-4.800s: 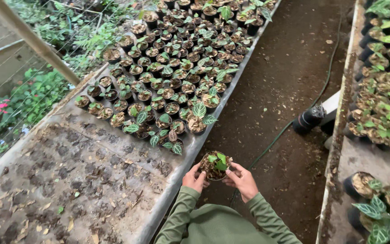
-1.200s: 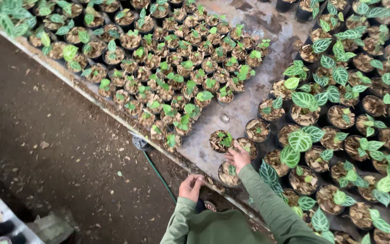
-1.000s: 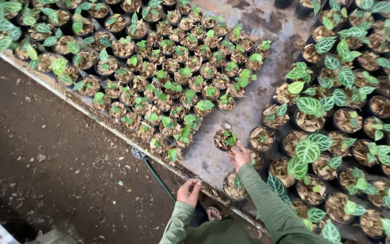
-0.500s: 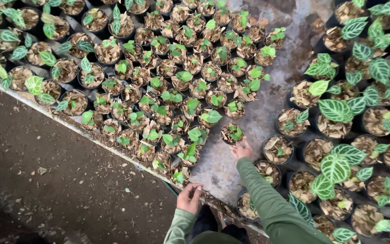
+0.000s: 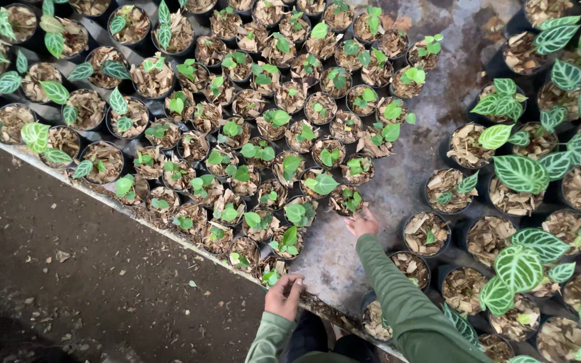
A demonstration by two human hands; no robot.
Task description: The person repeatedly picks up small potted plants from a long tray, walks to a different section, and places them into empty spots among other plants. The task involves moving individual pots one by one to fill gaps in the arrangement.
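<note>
My right hand [image 5: 362,222] reaches over the bench and touches a small black pot [image 5: 346,201] holding a green seedling in wood-chip mulch. That pot sits at the right edge of a dense cluster of small seedling pots [image 5: 257,161]. My left hand [image 5: 284,296] rests on the bench's front edge [image 5: 169,235] next to the nearest small pot [image 5: 272,272], fingers curled, holding nothing that I can see. Both arms wear olive-green sleeves.
Larger pots with white-veined dark green leaves [image 5: 519,175] fill the right side. More big-leaf pots [image 5: 42,101] stand at the far left. A bare grey patch of bench [image 5: 398,175] lies between the groups. Dark soil floor [image 5: 68,289] runs below the bench edge.
My right hand has pushed the small pot leftward across the bare patch until it joined the cluster of seedling pots. My left hand stayed at the bench edge. The view shifted closer.
</note>
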